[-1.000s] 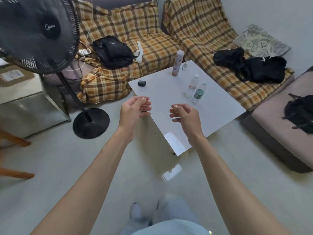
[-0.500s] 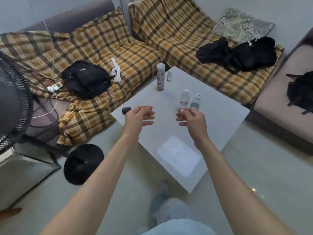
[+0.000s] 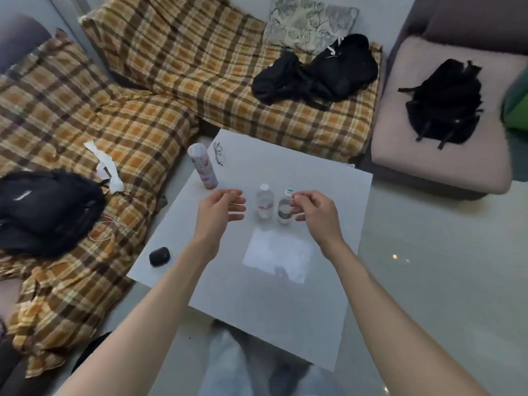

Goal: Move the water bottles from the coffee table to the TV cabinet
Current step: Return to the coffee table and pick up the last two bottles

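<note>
Water bottles: two small clear ones stand upright side by side on the white coffee table point(image 3: 328, 281). Right hand point(image 3: 317, 214) is loosely curled, fingertips right at the green-capped bottle point(image 3: 284, 207), can't tell if touching. Left hand point(image 3: 218, 210) hovers half-open and empty, just beside the white-capped bottle point(image 3: 264, 201). Farther back stands a pink canister point(image 3: 203, 167).

Soft, even indoor light with faint shadows; a bright rectangular reflection glares on the glossy white worktop point(image 3: 328, 304). Wide-angle distortion bends the edges, and slight blur softens the whole frame, especially the floor point(image 3: 443, 267)
</note>
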The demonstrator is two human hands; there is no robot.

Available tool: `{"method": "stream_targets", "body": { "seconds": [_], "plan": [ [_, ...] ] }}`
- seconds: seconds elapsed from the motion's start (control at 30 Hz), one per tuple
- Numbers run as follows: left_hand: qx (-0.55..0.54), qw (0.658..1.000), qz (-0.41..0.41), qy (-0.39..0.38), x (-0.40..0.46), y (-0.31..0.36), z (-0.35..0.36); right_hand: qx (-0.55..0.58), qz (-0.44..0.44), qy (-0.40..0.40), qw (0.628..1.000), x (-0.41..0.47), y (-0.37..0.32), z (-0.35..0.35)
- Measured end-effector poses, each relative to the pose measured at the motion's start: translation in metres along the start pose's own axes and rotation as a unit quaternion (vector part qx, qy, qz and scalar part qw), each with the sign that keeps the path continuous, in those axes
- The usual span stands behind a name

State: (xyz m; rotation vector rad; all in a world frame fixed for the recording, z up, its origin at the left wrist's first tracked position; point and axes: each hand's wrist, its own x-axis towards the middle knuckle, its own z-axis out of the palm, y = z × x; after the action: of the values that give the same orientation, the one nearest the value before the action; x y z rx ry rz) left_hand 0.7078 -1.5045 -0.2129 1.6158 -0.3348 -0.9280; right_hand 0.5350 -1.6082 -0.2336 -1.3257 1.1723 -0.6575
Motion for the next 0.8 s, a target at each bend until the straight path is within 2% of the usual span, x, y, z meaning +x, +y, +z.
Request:
{"method": "stream_targets", "body": {
  "seconds": [0.27, 0.43, 0.53, 0.63, 0.7, 0.8],
  "plan": [
    [0.107, 0.986, -0.057, -0.116, 0.136, -0.026, 0.005, -0.098, 0.106, 0.075, 0.987, 0.068, 0.036, 0.039],
    [0.227, 0.956, -0.035, -0.182, 0.194, -0.037, 0.022, -0.150, 0.139, 0.083, 0.975, 0.101, 0.059, 0.056],
    [0.385, 0.894, 0.025, -0.227, 0.223, -0.053, 0.036, -0.275, 0.121, 0.060, 0.952, 0.126, 0.077, 0.062],
    [0.541, 0.793, 0.095, -0.264, 0.251, -0.073, 0.049, -0.377, 0.110, 0.030, 0.919, 0.154, 0.094, 0.065],
    [0.604, 0.738, 0.106, -0.282, 0.263, -0.088, 0.053, -0.427, 0.108, 0.004, 0.898, 0.169, 0.106, 0.069],
    [0.641, 0.694, 0.110, -0.309, 0.276, -0.108, 0.058, -0.467, 0.093, -0.029, 0.879, 0.189, 0.122, 0.072]
  ]
}}
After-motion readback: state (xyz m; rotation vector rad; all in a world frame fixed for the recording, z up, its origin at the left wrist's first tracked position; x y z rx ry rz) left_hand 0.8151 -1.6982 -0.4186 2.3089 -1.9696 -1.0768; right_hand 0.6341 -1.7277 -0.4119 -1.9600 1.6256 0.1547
